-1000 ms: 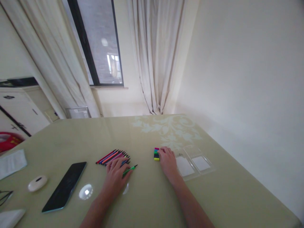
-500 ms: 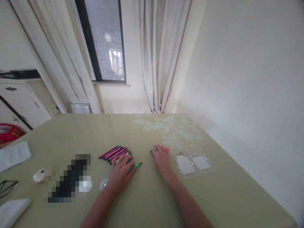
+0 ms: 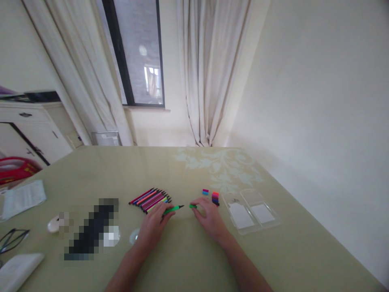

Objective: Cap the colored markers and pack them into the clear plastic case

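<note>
My left hand (image 3: 155,220) pinches a green marker (image 3: 172,210), its dark bare tip pointing right. Between the fingertips of my right hand (image 3: 209,215) is a green marker cap (image 3: 193,206), a short gap away from that tip. Just beyond my left hand lies a slanted row of uncapped markers (image 3: 148,198) in red, purple, orange and yellow-green, tips toward the upper right. Behind my right hand rest several loose caps: a magenta and blue pair (image 3: 206,192) and a stack of orange, purple and dark ones (image 3: 215,197).
An opened clear plastic case (image 3: 254,211) with white inserts lies right of my right hand. To the left are a white mouse (image 3: 54,224), a blurred-out dark object (image 3: 91,231), glasses (image 3: 13,239) and a packet (image 3: 22,198). The wall runs along the table's right edge.
My right hand has drawn back from the caps toward me, now pinching the green cap. My left hand has lifted the green marker slightly and holds it more level. The view has shifted a little.
</note>
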Demonstrator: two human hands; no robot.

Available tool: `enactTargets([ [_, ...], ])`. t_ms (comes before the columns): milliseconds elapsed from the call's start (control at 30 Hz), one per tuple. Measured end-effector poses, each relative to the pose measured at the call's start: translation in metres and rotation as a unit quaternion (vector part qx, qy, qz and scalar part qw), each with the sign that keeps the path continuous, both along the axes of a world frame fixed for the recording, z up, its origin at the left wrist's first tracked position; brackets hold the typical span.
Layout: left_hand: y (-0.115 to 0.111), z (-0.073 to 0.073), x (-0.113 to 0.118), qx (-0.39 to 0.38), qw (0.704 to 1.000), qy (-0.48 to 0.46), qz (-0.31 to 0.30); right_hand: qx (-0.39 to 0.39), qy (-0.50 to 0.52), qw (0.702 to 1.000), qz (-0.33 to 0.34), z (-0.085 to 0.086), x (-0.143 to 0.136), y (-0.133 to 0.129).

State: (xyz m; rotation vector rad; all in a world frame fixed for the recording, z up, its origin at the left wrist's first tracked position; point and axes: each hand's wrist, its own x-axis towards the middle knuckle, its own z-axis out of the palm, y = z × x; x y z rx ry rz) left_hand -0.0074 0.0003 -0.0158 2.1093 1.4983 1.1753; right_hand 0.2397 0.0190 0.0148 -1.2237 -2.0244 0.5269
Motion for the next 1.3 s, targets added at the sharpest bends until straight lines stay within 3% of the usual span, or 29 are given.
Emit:
enactTargets([
  [167, -0.002, 0.007, 0.003, -0.027, 0.999, -0.031, -0.019, -0.019, 0.138, 0.99, 0.03, 0.003, -0.001, 0.0],
  [533, -0.009, 0.011, 0.011, -0.041, 0.996, -0.054, -0.052, -0.056, 0.21, 0.975, 0.057, 0.004, -0.008, -0.004],
  [800, -0.016, 0.012, 0.025, -0.066, 0.992, -0.097, -0.035, -0.081, 0.225, 0.969, 0.061, 0.003, -0.005, -0.003],
  [1000, -0.019, 0.017, 0.029, -0.109, 0.99, -0.069, -0.05, -0.101, 0.2, 0.974, 0.038, 0.007, 0.001, 0.001],
  [1100, -0.022, 0.018, 0.032, -0.105, 0.991, -0.022, -0.076, -0.061, 0.194, 0.978, -0.036, 0.006, 0.021, 0.01],
  [1200, -0.028, 0.017, 0.037, -0.106, 0.986, 0.039, -0.127, 0.011, 0.084, 0.988, -0.128, 0.003, 0.04, 0.019],
  [1300, -0.034, 0.017, 0.048, -0.122, 0.974, 0.091, -0.169, 0.039, -0.075, 0.982, -0.169, -0.003, 0.045, 0.024],
])
